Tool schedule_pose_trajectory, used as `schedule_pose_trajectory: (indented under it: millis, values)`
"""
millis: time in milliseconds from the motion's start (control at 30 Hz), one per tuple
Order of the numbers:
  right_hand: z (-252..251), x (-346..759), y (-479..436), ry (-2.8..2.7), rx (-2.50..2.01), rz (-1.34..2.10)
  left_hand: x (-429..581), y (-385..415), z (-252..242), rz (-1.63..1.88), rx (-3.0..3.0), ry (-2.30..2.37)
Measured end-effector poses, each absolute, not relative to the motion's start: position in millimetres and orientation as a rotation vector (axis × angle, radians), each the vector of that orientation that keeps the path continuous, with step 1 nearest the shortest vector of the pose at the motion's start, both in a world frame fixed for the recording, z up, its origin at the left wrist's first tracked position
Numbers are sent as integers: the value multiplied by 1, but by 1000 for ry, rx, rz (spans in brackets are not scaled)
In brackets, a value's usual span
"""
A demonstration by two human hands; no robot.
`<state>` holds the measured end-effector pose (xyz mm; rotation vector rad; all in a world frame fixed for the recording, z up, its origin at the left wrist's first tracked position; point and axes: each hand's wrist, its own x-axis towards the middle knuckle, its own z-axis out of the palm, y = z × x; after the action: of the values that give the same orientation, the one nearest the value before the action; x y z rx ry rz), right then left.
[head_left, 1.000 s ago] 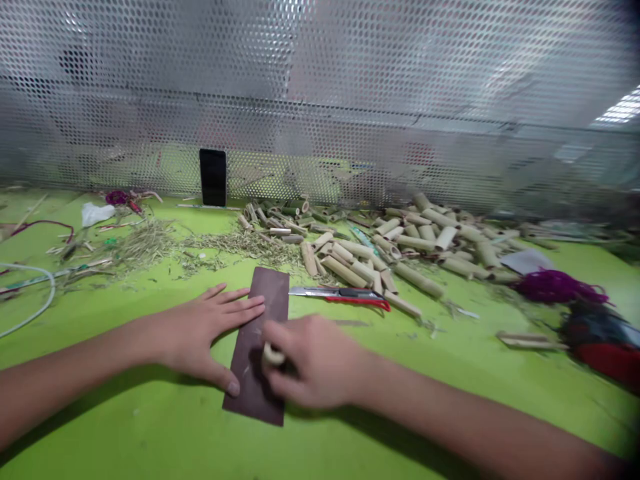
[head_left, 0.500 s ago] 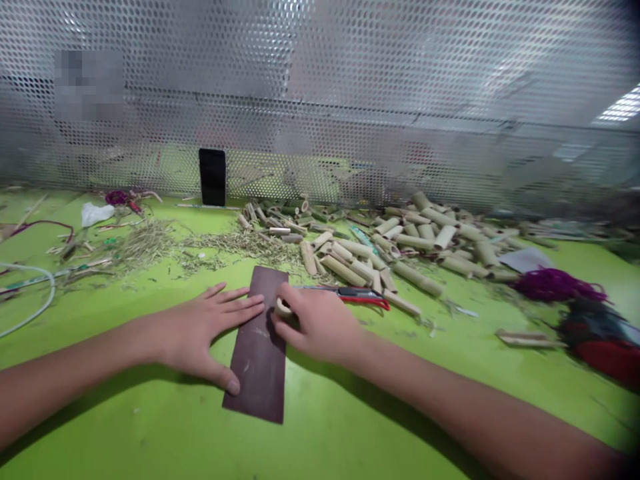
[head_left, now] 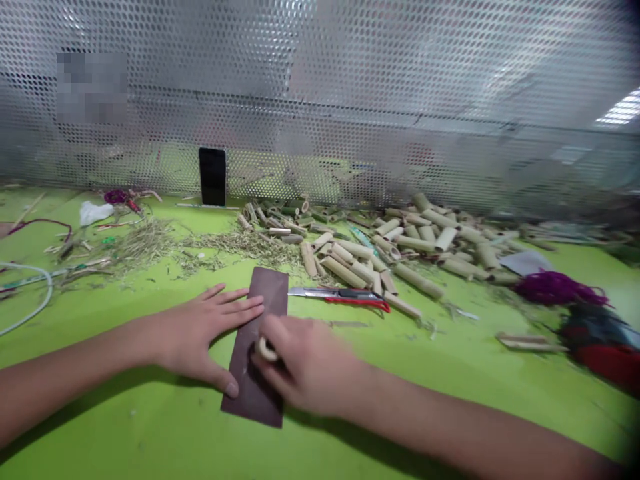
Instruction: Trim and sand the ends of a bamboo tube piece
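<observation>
A dark brown strip of sandpaper [head_left: 270, 283] lies flat on the green table. My left hand [head_left: 200, 333] rests on its left edge, fingers spread and thumb near the lower corner. Over the middle of the strip, my right hand [head_left: 313, 363] is closed around a short piece of bamboo tube [head_left: 267, 349]; its round pale end shows between thumb and fingers, the rest is hidden in the hand. Just beyond that hand lies a utility knife [head_left: 350, 296] with a red and black handle, its blade pointing left toward the strip.
Many cut bamboo tubes [head_left: 420, 240] are heaped at the back right, with shavings [head_left: 240, 245] to their left. A phone [head_left: 213, 177] leans on the perforated metal screen [head_left: 320, 80]. Purple string [head_left: 557, 288] lies on the right, a white cable [head_left: 49, 293] on the left.
My right hand has moved toward me along the sandpaper with the bamboo piece, uncovering more of the knife blade. The left hand has stayed in place.
</observation>
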<state>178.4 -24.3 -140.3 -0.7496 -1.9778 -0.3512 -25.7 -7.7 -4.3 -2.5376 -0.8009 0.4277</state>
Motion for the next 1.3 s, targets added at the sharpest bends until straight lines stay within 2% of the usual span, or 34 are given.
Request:
schedule_pose_trajectory:
  millis: [100,233,300,400,567,933,1300]
  values:
    - [-146,173,-32,-2106,-544,-203,-27,-7,-4,407,-2559,-785]
    - [-138,181,-19,-1880,-533,360,-30,-3,-7,350,-2603,-759]
    - [-133,186,-11,-1656,-465,613,-31,0,-11,232,-2629,-747]
    - [-130,184,-6,-1486,-339,803,-32,5,-18,-90,-2657,-664]
    - [-136,172,-14,-1563,-294,829,-32,7,-22,-364,-2556,-191]
    - [-138,177,-6,-1655,-383,771,-28,6,-18,-567,-2339,208]
    - [-138,173,-6,-1600,-359,699,-26,4,-18,-463,-2369,169]
